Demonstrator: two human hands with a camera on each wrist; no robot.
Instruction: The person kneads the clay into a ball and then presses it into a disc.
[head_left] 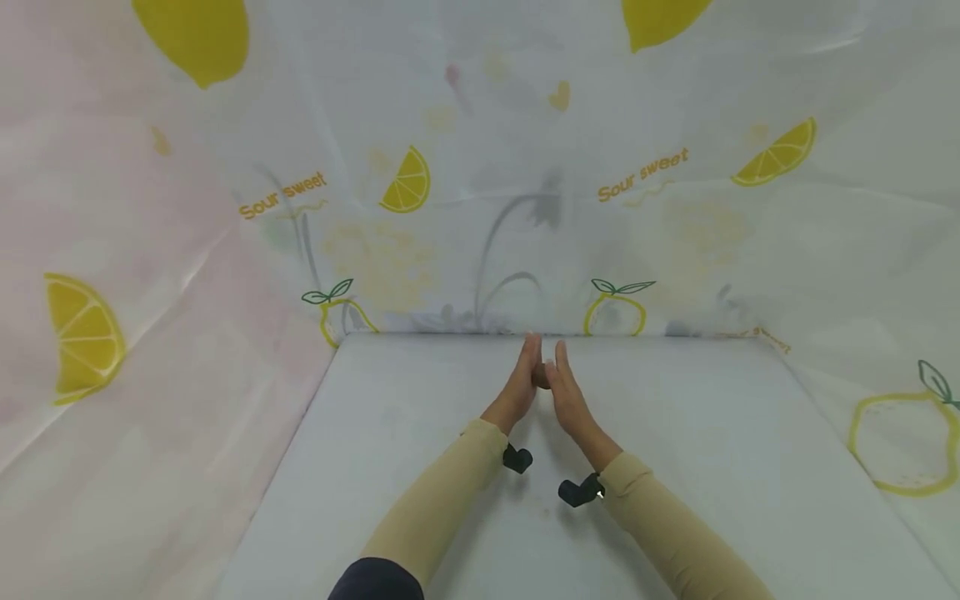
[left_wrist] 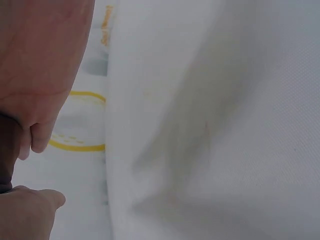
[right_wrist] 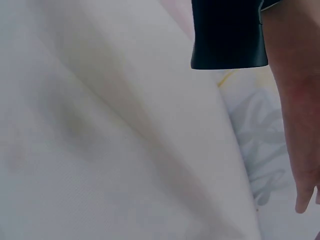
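Observation:
Both hands are raised above the white tabletop, palms facing each other, in the middle of the head view. Between them sits a small, rounded brown lump (head_left: 541, 377), its material not clear. My left hand (head_left: 523, 379) touches it from the left with fingers stretched out. From the other side my right hand (head_left: 567, 390) lies against it, fingers likewise straight and pointing away. Part of the brown lump (left_wrist: 7, 150) shows at the edge of the left wrist view, mostly hidden by the hands. In the right wrist view the lump is out of sight.
The white tabletop (head_left: 420, 392) stretches under both arms and carries their shadows. A pale sheet printed with lemons (head_left: 465, 250) hangs behind the table and along its sides. Dark angular devices stick out at the left wrist (head_left: 517, 458) and right wrist (head_left: 579, 490).

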